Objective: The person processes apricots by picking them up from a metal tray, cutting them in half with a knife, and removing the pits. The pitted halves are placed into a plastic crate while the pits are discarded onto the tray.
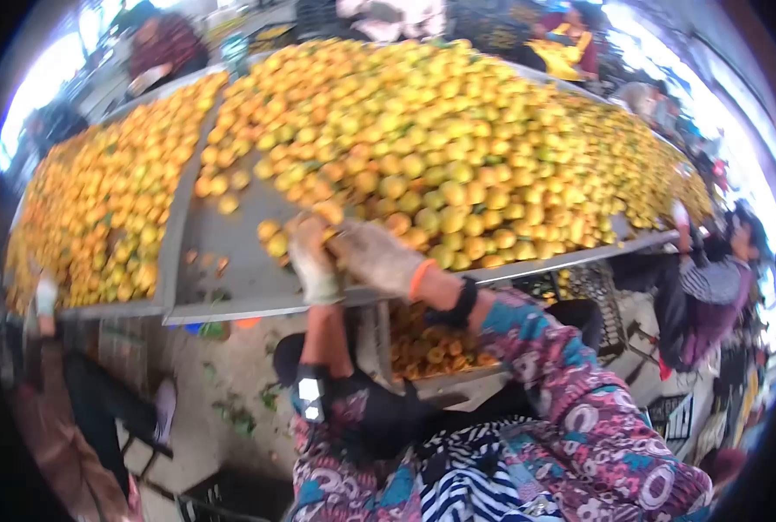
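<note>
Both my hands are in white work gloves, close together over the near edge of a metal sorting table. My left hand is closed around an orange mandarin, which shows above the fingers. Close against it, my right hand points left with its fingers pressed together. What those fingers hold, if anything, is hidden and blurred. A few loose mandarins lie just left of my hands. Behind them spreads a large heap of yellow-orange mandarins.
A metal divider splits the table at left, with more mandarins beyond it. Below the table edge, a crate holds orange fruit. Co-workers sit around: a person at right, another's leg and shoe at left.
</note>
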Demonstrator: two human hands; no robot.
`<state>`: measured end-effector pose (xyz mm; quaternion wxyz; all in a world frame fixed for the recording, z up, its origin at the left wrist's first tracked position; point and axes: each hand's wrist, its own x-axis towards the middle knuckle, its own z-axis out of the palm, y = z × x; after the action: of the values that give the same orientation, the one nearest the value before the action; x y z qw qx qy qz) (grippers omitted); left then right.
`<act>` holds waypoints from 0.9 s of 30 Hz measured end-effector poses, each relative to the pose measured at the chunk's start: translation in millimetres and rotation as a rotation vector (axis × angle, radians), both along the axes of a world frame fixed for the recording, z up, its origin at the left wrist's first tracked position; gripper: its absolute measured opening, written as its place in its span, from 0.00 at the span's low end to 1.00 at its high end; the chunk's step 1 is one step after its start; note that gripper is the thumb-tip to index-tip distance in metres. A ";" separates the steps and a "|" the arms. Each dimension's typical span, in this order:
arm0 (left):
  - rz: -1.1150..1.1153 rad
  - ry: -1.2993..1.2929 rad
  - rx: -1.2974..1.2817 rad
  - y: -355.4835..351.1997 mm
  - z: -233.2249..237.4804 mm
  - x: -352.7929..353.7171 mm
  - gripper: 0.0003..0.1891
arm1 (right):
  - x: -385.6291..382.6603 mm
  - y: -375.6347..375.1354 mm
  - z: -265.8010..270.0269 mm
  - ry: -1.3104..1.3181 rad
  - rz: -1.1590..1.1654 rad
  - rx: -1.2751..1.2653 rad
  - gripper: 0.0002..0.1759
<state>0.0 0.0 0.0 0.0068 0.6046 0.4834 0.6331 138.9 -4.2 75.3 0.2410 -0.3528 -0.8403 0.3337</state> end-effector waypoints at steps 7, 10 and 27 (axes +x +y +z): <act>-0.433 -0.762 -0.051 -16.9 25.8 11.1 0.18 | -14.6 -24.7 49.2 0.195 -0.182 -0.751 0.20; -0.581 -1.026 -0.131 -23.4 32.3 13.3 0.24 | -11.3 -25.2 45.0 0.257 -0.149 -0.714 0.19; -0.634 -0.895 -0.353 -36.3 42.7 23.2 0.12 | 5.3 -3.9 69.1 -0.069 -0.239 0.177 0.22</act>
<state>23.2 -36.3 42.7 0.5010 0.3829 0.3269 0.7039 144.2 -8.0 144.4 0.2802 -0.4389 -0.8263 0.2148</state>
